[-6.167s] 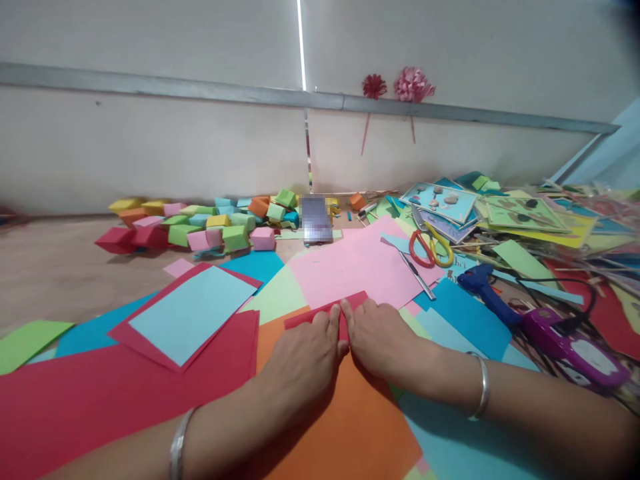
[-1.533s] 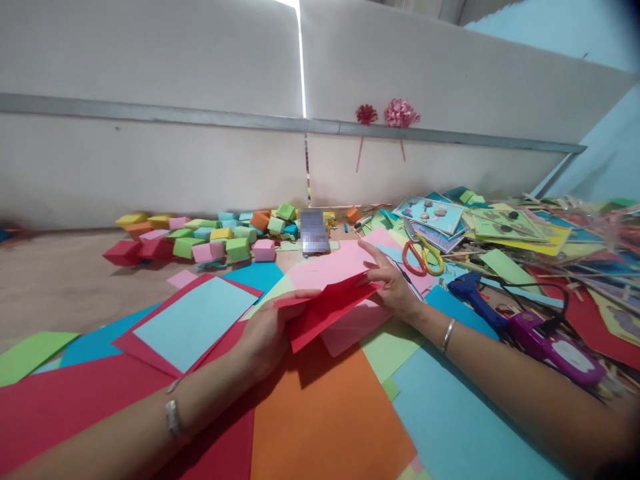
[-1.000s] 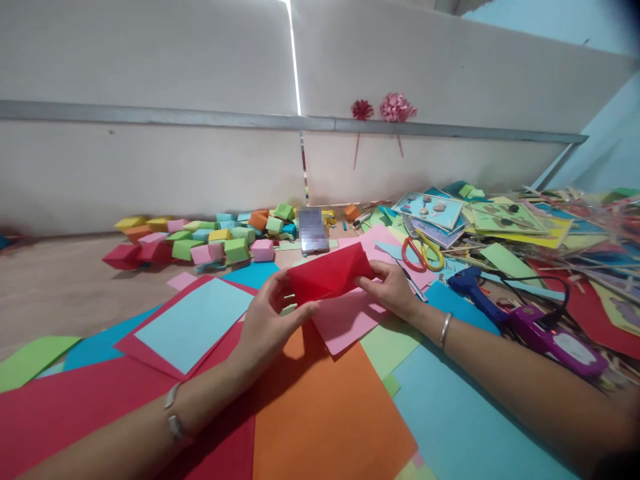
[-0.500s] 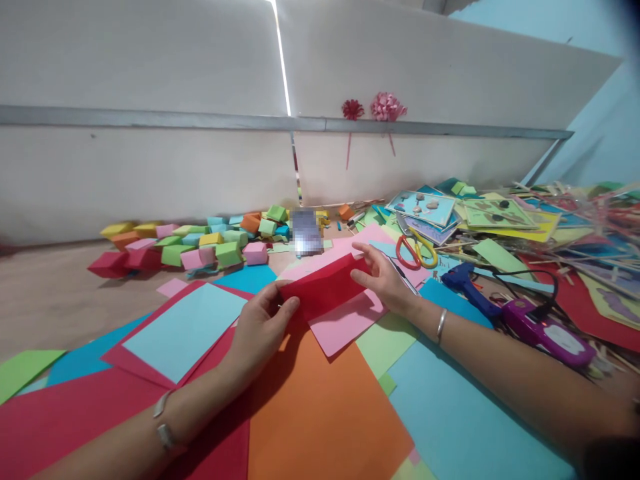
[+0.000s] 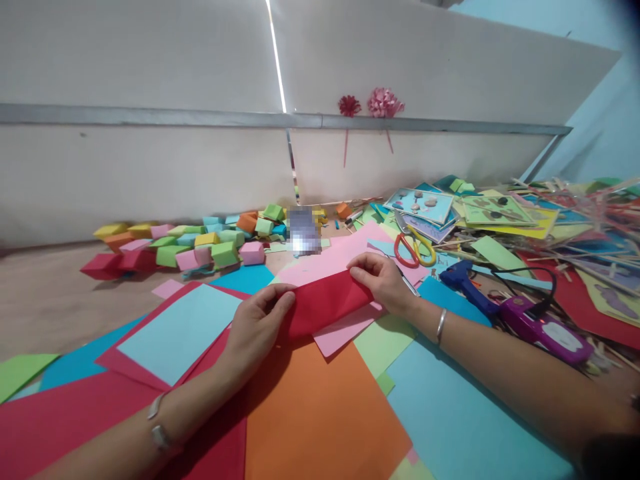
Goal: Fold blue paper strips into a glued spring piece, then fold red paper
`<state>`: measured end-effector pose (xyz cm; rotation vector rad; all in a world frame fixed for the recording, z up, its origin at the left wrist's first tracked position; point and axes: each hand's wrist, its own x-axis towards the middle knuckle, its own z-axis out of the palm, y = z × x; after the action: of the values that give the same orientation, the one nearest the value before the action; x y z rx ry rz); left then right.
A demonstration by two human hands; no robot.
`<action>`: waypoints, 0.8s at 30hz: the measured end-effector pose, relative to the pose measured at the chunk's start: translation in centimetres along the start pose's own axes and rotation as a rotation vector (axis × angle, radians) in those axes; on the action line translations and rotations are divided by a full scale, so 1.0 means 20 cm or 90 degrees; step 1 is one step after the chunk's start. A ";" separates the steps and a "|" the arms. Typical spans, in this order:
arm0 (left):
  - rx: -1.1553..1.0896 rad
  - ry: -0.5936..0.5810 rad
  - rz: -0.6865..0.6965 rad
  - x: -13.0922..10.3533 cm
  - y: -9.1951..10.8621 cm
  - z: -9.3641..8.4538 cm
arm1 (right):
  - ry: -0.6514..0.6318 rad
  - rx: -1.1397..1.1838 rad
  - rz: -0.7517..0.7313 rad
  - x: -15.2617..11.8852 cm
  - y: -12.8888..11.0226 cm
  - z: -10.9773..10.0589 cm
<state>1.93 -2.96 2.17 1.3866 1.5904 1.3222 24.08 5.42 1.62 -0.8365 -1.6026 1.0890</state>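
A folded strip of red paper (image 5: 325, 303) is stretched between my two hands above the orange sheet (image 5: 320, 407) and a pink sheet (image 5: 335, 337). My left hand (image 5: 260, 327) pinches its left end between thumb and fingers. At the upper right corner, my right hand (image 5: 383, 283) grips the strip with thumb and fingertips closed together. A light blue sheet (image 5: 180, 333) rests on red paper to the left. Just beyond my right hand lie scissors (image 5: 415, 248) with red and yellow handles.
Colored paper cubes (image 5: 220, 250) are grouped at the back left. On the right are a blue glue gun (image 5: 470, 290), a purple device (image 5: 545, 330) with a cable, and piled cards and sticks. Two paper flowers (image 5: 385, 103) stand against the white panel.
My right hand's fingers have closed onto the red paper's corner, where they were more spread before. The strip now looks narrower and sits slightly lower.
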 end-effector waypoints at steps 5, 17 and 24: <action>0.032 0.004 0.000 0.01 -0.02 0.00 | 0.015 -0.061 -0.025 0.01 0.00 -0.01; 0.042 -0.042 -0.067 0.02 0.00 -0.01 | -0.003 -0.205 -0.021 0.03 0.01 -0.03; 0.262 -0.077 0.038 0.04 -0.01 -0.02 | -0.029 -0.322 0.034 0.04 0.02 -0.03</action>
<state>1.29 -2.28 2.25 1.7337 1.8158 0.9529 24.51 6.37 1.61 -1.1952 -1.9389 0.7465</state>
